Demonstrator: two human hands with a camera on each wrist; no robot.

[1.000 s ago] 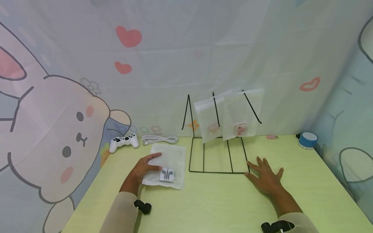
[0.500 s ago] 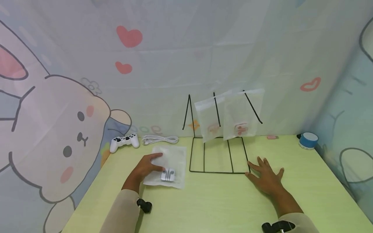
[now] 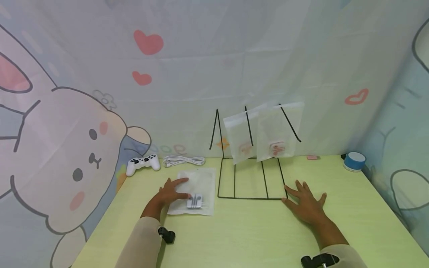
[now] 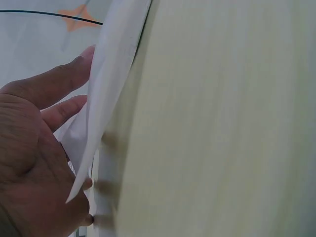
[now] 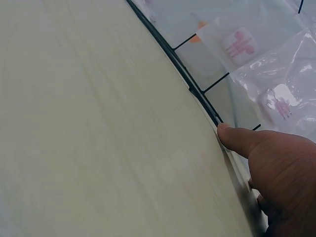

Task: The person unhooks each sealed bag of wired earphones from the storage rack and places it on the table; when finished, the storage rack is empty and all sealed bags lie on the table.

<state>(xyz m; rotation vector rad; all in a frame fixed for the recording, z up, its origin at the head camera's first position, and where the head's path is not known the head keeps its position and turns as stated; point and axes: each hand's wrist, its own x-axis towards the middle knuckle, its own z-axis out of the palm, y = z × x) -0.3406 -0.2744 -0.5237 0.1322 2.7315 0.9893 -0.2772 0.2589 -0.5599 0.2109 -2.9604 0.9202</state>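
Note:
In the head view, my left hand (image 3: 169,193) rests at the left edge of a translucent white zip bag (image 3: 205,183), thumb and forefinger spread over it. Inside the bag lies a small white case with grey earphones (image 3: 194,201). The left wrist view has the bag's edge (image 4: 106,84) lifted off the table, hiding some fingertips of the left hand (image 4: 34,133). My right hand (image 3: 306,204), fingers spread, touches the front right corner of a black wire rack (image 3: 249,198). In the right wrist view, the right thumb (image 5: 239,139) lies against the rack's wire.
Two more bags hang from the rack's hooks, a right bag (image 3: 279,123) and a middle bag (image 3: 239,128), with pinkish cases inside. Along the back are a white game controller (image 3: 143,162), a coiled white cable (image 3: 183,160), a pink block (image 3: 312,157) and a blue-white round item (image 3: 354,161).
The bag under my left hand has slid slightly right, toward the rack. The left fingers have spread a little more. My right hand and the rack stay put.

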